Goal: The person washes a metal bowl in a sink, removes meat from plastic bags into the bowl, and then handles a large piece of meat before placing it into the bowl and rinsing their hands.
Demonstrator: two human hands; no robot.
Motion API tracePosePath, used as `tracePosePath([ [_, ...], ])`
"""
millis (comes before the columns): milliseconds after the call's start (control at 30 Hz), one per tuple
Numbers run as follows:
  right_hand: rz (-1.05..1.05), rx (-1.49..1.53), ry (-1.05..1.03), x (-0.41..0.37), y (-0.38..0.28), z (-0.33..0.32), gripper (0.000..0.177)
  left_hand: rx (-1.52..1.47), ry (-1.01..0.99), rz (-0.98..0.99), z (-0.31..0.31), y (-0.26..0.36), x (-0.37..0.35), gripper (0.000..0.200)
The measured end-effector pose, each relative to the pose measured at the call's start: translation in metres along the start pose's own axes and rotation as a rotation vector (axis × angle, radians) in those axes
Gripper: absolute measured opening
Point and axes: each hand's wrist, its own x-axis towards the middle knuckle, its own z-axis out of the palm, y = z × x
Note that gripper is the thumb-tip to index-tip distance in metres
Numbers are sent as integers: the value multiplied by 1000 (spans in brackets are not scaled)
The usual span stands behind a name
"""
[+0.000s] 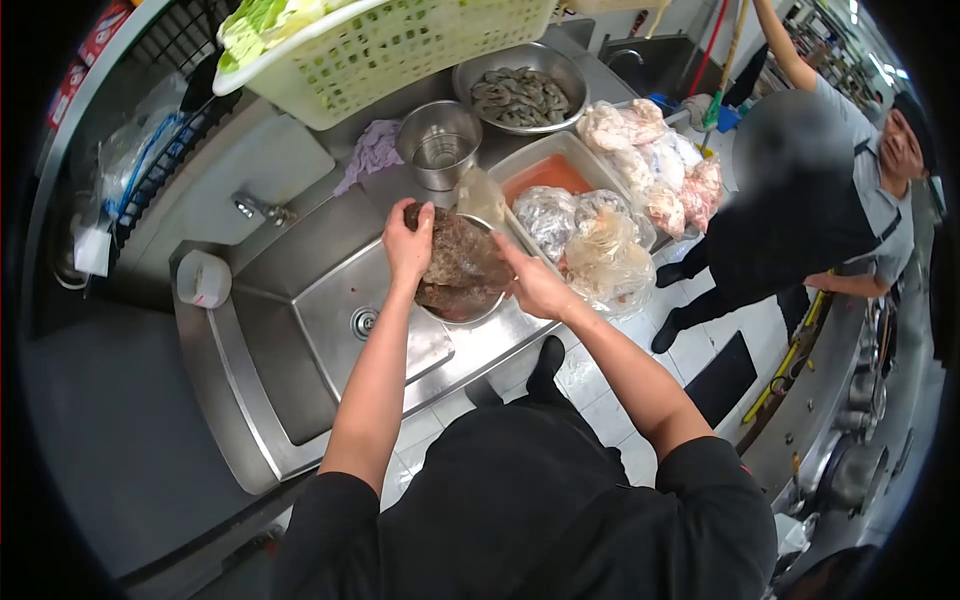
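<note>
Between my two hands is a large brown, mottled slab [462, 250], rough-surfaced like meat or a flat fish; I cannot tell which. My left hand [408, 248] clasps its left end, thumb on top. At its right edge, the fingers and thumb of my right hand [535, 282] close on it. Underneath, a round metal bowl [478, 321] shows only part of its rim, and a darker reddish-brown piece [448, 298] lies in it. The bowl stands at the right side of a steel sink [330, 290].
To the right, bagged food [610, 245] sits in a tub of reddish liquid [545, 178]. Behind are a metal pot [438, 150], a bowl of shrimp [520, 98] and a green basket [390, 65]. A person in a black apron [800, 210] stands at the right.
</note>
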Motion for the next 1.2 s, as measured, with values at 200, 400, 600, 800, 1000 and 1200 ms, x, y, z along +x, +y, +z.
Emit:
tracePosePath([
  [200, 36, 180, 204, -4, 27, 17, 41, -60, -24, -56, -2, -3, 2, 50],
  [400, -98, -326, 187, 18, 18, -1, 27, -22, -16, -47, 2, -3, 2, 53],
  [600, 206, 219, -107, 38, 52, -11, 27, 388, 93, 233, -17, 42, -31, 52],
  [800, 42, 291, 8, 65, 55, -16, 35, 585, -218, 579, -10, 79, -117, 52],
  [1000, -112, 97, -52, 74, 55, -67, 33, 973, -333, 862, 34, 58, -147, 32],
  [1200, -169, -581, -494, 4, 59, -172, 72, 1005, -420, 898, 41, 75, -139, 19],
])
